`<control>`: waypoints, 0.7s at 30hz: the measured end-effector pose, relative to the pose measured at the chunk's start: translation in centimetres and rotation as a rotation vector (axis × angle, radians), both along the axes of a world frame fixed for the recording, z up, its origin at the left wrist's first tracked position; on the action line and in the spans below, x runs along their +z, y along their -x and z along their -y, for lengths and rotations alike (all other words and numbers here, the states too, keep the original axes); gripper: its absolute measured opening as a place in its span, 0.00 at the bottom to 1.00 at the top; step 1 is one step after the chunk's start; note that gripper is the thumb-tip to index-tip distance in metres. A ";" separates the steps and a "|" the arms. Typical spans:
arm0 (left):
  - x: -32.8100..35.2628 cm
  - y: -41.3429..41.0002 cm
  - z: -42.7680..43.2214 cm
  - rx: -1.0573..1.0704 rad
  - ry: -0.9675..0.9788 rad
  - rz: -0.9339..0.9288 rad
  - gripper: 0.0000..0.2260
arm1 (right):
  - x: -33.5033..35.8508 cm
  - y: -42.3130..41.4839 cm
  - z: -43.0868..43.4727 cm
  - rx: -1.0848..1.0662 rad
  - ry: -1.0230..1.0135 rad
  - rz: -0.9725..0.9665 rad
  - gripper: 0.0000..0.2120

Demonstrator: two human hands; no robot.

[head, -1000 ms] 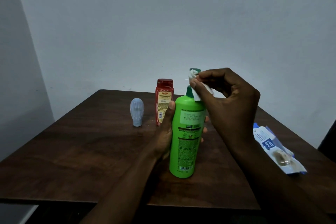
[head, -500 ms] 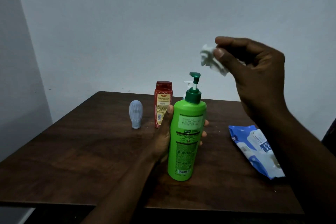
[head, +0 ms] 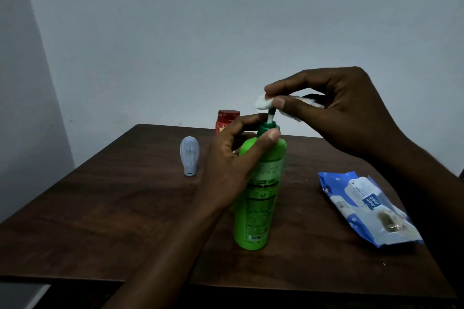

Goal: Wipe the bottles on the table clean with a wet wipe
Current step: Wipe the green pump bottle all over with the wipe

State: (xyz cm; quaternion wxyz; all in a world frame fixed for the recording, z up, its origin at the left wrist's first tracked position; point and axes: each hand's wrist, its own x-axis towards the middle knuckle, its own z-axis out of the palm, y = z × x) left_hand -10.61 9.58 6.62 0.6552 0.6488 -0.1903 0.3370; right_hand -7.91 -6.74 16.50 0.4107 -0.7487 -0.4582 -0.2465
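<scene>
Your left hand [head: 226,160] grips the tall green plastic pump bottle [head: 261,208] at its shoulder, with thumb and fingers curled round it by the dark green collar. The bottle stands upright on the dark wooden table [head: 100,221], in the middle and towards the front edge. Your right hand [head: 351,113] pinches a crumpled white wet wipe [head: 262,102] between thumb and forefinger, and the wipe sits over the pump head at the top of the white stem.

Mind the pump. If you bear down while rubbing the head, it is likely to sink and squirt its contents onto the wipe, your fingers or the table. The bottle is tall on a narrow base, so a sideways rub could tip it if your left hand slackens. The wipe is bunched small and could slip from a light pinch. The blue and white soft pack of wipes [head: 364,206] lies near the table's right edge beside your right forearm, and a careless sweep of the arm could push it off.

By count there are three bottles: the green one, a red bottle with a red cap [head: 227,118] partly hidden behind your left hand, and a small pale grey-blue bulb-shaped bottle [head: 189,155] standing apart to the left. There is one wipe in hand and one pack.
</scene>
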 end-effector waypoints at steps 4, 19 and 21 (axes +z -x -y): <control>-0.1 0.0 -0.2 0.052 -0.003 -0.015 0.11 | 0.7 -0.7 -0.1 -0.050 0.010 -0.030 0.06; 0.4 0.3 -0.8 -0.125 -0.096 -0.107 0.14 | 1.8 0.0 1.1 -0.015 0.098 -0.035 0.06; 0.4 0.3 -0.7 -0.194 -0.065 -0.119 0.15 | 1.8 -0.2 1.2 -0.023 0.092 -0.040 0.06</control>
